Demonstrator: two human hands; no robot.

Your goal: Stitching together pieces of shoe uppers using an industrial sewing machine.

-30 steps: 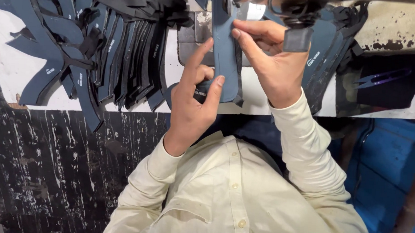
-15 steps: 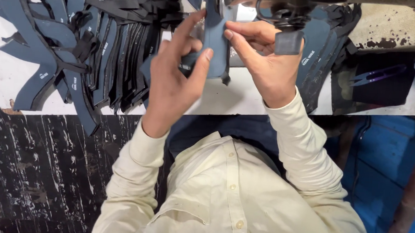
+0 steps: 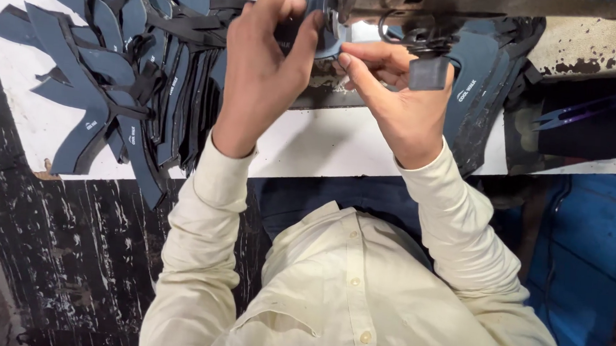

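Both hands up at the sewing machine point(image 3: 432, 9) — left hand point(image 3: 261, 70) and right hand point(image 3: 398, 100) pinching one dark blue cut piece point(image 3: 317, 17) between fingertips. Heaps of like pieces point(image 3: 114, 76) spread on the white table point(image 3: 324, 142) — no container seen.

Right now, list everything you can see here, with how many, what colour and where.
cut pieces: many, dark blue, spread in a pile on the table's left side
second stack: several, dark blue, on the table right of the hands
held piece: one, dark blue, up at the machine between both hands
machine: one, dark and worn metal, along the top edge
table: one, white top, stained, across the upper half
snips: one pair, purple, on a dark patch at the far right
shirt: one, cream, buttoned, bottom centre
left hand: pinching the held piece
right hand: fingers on the held piece, below the machine
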